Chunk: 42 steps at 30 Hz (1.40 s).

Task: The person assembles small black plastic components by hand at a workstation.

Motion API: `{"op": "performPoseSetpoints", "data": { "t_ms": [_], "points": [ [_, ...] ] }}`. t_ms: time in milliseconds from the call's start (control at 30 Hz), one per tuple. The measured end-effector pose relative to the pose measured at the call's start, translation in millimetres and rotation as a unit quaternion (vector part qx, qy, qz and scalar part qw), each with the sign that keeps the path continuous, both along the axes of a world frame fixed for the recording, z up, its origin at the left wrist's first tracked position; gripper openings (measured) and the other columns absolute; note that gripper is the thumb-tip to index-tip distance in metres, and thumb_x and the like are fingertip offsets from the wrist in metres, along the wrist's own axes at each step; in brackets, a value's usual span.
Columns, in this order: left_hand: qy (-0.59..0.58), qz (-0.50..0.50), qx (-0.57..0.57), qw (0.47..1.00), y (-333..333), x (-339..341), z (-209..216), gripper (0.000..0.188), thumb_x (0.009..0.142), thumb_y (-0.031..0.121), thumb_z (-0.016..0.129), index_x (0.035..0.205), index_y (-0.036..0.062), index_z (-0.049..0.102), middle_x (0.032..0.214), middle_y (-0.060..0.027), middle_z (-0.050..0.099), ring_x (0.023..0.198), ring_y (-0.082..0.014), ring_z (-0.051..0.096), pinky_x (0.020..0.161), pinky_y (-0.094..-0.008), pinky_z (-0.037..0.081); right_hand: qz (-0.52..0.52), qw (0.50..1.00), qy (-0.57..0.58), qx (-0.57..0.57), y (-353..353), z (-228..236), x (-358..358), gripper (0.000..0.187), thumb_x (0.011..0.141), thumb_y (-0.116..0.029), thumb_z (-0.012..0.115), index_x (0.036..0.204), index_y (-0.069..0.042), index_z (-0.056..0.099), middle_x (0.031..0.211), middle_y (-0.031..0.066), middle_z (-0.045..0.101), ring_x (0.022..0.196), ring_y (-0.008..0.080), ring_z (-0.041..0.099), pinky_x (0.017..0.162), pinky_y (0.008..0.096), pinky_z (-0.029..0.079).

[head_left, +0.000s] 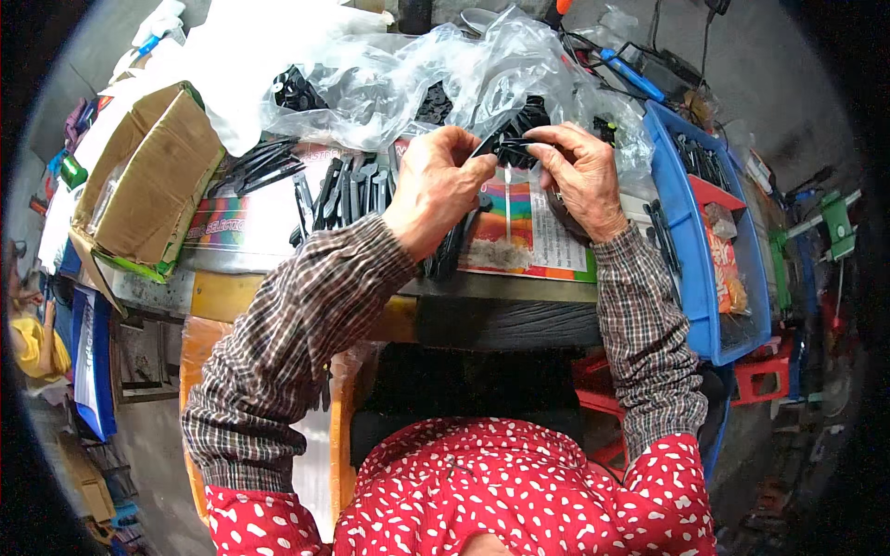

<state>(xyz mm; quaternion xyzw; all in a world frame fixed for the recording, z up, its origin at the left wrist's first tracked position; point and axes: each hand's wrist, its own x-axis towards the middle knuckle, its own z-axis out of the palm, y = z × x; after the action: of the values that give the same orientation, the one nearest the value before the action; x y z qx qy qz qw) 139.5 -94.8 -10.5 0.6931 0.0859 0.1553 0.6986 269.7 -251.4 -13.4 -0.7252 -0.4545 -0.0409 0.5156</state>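
Both hands are raised over the far half of the bench, close together. My left hand (434,190) is closed with thumb and fingers on a slim black plastic part, mostly hidden by the fingers. My right hand (582,174) pinches a small black piece just to its right. Whether the two pieces touch, I cannot tell. Behind them, black parts (530,113) show at the mouth of a clear plastic bag (501,65). Several long black plastic parts (345,193) lie in a row left of my left hand, and more black parts (447,250) lie below it.
An opened cardboard box (148,176) stands at the left beside a pile of black strips (260,167). At the right is a blue tray (691,269) with black parts and an orange packet (723,269). Printed colourful sheets (547,236) cover the bench. A blue-handled tool (632,74) lies far right.
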Motion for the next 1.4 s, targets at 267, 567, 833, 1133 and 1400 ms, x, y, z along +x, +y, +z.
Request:
{"op": "performPoseSetpoints", "data": {
  "t_ms": [267, 567, 833, 1133, 1400],
  "points": [
    [0.048, -0.080, -0.161, 0.983, 1.4, 20.6, -9.4, 0.023, 0.096, 0.023, 0.063, 0.099, 0.0008, 0.060, 0.085, -0.0068, 0.065, 0.058, -0.0067, 0.048, 0.052, -0.0210, 0.041, 0.043, 0.998, 0.035, 0.020, -7.0, -1.1, -20.4, 0.013, 0.088, 0.001, 0.064, 0.100, 0.003, 0.068, 0.086, 0.0065, 0.063, 0.060, 0.0096, 0.062, 0.053, 0.0224, 0.049],
    [0.038, -0.063, -0.192, 0.979, 4.8, 21.0, -15.3, 0.017, 0.095, 0.016, 0.065, 0.097, 0.0001, 0.058, 0.082, -0.0077, 0.063, 0.057, -0.0058, 0.046, 0.051, -0.0226, 0.039, 0.014, 0.998, 0.040, 0.045, -20.2, -7.7, -20.0, 0.012, 0.087, 0.003, 0.064, 0.099, 0.003, 0.068, 0.087, 0.0061, 0.062, 0.060, 0.0086, 0.061, 0.053, 0.0228, 0.048],
    [-0.014, 0.074, 0.218, 0.973, 9.0, 48.5, -22.6, 0.016, 0.087, 0.011, 0.069, 0.092, -0.0025, 0.063, 0.073, -0.0037, 0.065, 0.059, -0.0082, 0.057, 0.054, -0.0238, 0.047, 0.014, 0.981, 0.182, 0.066, -26.4, -8.9, -20.0, 0.014, 0.089, 0.000, 0.065, 0.103, 0.002, 0.068, 0.079, 0.0034, 0.067, 0.056, 0.0064, 0.059, 0.050, 0.0207, 0.047],
    [-0.046, 0.088, 0.449, 0.888, 3.1, 63.4, -24.3, 0.017, 0.079, 0.010, 0.070, 0.091, -0.0014, 0.067, 0.081, -0.0194, 0.069, 0.076, -0.0336, 0.070, 0.070, -0.0395, 0.053, 0.049, 0.945, 0.301, 0.123, -41.9, -7.5, -24.3, 0.016, 0.090, -0.004, 0.066, 0.105, 0.003, 0.066, 0.077, 0.0035, 0.065, 0.059, 0.0098, 0.064, 0.052, 0.0205, 0.050],
    [-0.104, 0.054, 0.414, 0.903, -7.1, 4.8, 1.8, 0.019, 0.083, 0.013, 0.072, 0.095, -0.0009, 0.066, 0.076, -0.0122, 0.067, 0.063, -0.0152, 0.061, 0.060, -0.0296, 0.049, 0.024, 0.958, 0.257, 0.123, -56.0, -9.5, -53.2, 0.019, 0.089, 0.001, 0.065, 0.108, 0.003, 0.065, 0.079, 0.0030, 0.066, 0.067, 0.0088, 0.065, 0.057, 0.0212, 0.052]
  ]
}}
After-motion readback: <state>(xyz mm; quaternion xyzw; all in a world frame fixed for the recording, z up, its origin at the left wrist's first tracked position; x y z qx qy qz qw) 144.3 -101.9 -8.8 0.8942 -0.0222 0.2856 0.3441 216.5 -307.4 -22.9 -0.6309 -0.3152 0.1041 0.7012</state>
